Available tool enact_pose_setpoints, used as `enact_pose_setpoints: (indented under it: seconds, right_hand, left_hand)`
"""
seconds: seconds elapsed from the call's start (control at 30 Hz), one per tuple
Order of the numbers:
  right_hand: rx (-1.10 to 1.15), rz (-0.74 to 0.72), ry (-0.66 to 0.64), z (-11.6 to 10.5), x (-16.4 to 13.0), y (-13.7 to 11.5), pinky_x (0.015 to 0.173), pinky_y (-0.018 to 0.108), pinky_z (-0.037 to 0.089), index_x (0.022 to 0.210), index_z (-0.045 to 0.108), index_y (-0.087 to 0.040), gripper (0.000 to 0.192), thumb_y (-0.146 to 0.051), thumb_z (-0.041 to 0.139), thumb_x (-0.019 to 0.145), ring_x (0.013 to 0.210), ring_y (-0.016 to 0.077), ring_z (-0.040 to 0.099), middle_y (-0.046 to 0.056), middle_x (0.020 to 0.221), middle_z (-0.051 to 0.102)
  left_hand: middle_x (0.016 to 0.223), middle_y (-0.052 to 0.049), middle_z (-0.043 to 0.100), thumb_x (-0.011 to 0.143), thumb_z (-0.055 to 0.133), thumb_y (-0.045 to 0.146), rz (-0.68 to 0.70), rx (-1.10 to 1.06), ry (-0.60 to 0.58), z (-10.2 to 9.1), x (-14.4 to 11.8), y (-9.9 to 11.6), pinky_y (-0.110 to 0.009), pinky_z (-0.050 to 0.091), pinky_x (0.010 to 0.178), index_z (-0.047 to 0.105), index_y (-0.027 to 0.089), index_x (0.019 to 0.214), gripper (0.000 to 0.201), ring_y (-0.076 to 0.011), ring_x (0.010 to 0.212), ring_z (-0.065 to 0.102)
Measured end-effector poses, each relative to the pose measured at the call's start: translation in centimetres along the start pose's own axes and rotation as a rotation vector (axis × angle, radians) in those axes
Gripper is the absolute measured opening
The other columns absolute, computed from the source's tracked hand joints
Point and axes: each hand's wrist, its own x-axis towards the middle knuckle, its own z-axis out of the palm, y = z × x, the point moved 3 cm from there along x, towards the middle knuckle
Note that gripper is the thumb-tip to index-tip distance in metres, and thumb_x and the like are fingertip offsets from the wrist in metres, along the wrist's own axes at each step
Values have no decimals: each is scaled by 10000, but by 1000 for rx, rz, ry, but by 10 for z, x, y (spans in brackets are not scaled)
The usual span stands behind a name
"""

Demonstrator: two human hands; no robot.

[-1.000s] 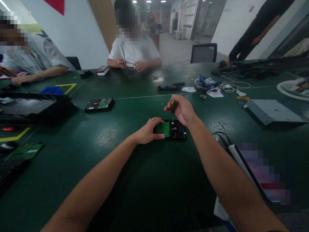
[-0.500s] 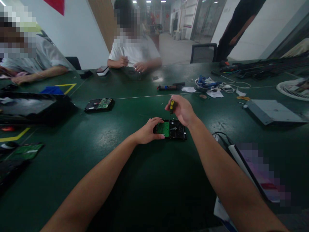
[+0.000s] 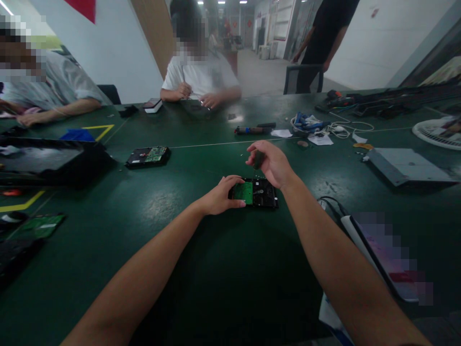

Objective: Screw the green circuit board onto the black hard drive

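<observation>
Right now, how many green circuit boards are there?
3: one board at the left hand; another board on the hard drive farther left; a third board near the picture's left edge. More may be hidden.

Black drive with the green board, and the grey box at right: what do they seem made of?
The drive is perhaps dark-coated metal, its black body showing faint highlights; plastic isn't ruled out. The green board looks like resin laminate, flat and evenly coloured. The grey box is probably sheet metal, dull, with flat faces.
</observation>
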Motion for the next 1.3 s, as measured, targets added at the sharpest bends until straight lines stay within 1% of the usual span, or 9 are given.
enact_pose_setpoints:
  seconds: [0.17, 0.27, 0.33, 0.57, 0.77, 0.93, 1.03, 1.17, 1.3]
  right_hand:
    - [44, 40, 2, 3, -1, -1, 808, 360, 542, 752, 663, -240, 321, -523, 661, 902, 703, 169, 593, 0, 710, 578]
    - [75, 61, -11, 3, 0, 0, 812, 372, 542, 746, 654, -245, 414, -616, 596, 918, 663, 170, 566, -9, 652, 540]
    - [85, 59, -10, 2, 1, 1, 797, 368, 542, 749, 664, -242, 432, -622, 561, 925, 677, 175, 567, 2, 666, 558]
    - [33, 28, 16, 1, 1, 0, 774, 324, 541, 824, 696, -233, 203, -432, 694, 863, 751, 158, 597, 12, 831, 612]
    - [59, 13, 49, -1, 1, 2, 828, 356, 555, 787, 672, -229, 209, -422, 695, 862, 767, 165, 637, 10, 842, 625]
    - [83, 47, 0, 1, 1, 4, 883, 409, 552, 797, 650, -227, 240, -448, 683, 886, 813, 203, 684, 20, 777, 657]
    - [64, 39, 2, 1, 1, 2, 871, 385, 547, 832, 643, -244, 209, -440, 695, 884, 814, 194, 675, 6, 749, 655]
    - [8, 14, 16, -2, 0, -1, 840, 338, 539, 900, 696, -252, 172, -423, 700, 884, 805, 167, 638, 7, 808, 660]
    - [0, -22, 10, -4, 1, -2, 817, 313, 537, 852, 715, -242, 126, -365, 742, 854, 821, 150, 617, 6, 902, 650]
  left_hand:
    - [1520, -150, 479, 810, 792, 464, 11, -5, 3, 0, 0, 0, -616, 312, 1199, 508, 259, 1440, 720, -367, 1414, 452]
    - [1517, -152, 480, 815, 790, 465, 14, 1, 0, 0, 0, 0, -610, 304, 1207, 507, 251, 1441, 719, -366, 1412, 456]
    - [1514, -150, 482, 812, 793, 469, 13, -1, 2, 0, 0, 0, -617, 291, 1212, 507, 256, 1442, 724, -370, 1411, 457]
    - [1515, -148, 486, 816, 785, 469, 9, 2, 6, 1, 0, -1, -632, 261, 1225, 513, 261, 1434, 707, -367, 1427, 444]
    - [1532, -148, 470, 807, 794, 464, 7, -11, 10, 1, 0, -1, -606, 312, 1207, 515, 254, 1439, 722, -365, 1427, 445]
    - [1523, -151, 472, 817, 794, 449, 10, -1, 3, 0, 0, 2, -610, 318, 1202, 507, 255, 1440, 713, -361, 1418, 450]
    - [1523, -151, 468, 819, 794, 446, 4, -3, 1, 0, 0, 2, -602, 340, 1191, 506, 255, 1440, 711, -360, 1415, 451]
    - [1521, -151, 468, 820, 794, 457, 4, 0, 3, 1, 0, -1, -596, 354, 1185, 499, 254, 1448, 723, -363, 1426, 439]
    - [1527, -157, 462, 821, 795, 456, 9, 0, 1, 1, 0, -1, -586, 341, 1199, 502, 243, 1446, 722, -359, 1430, 440]
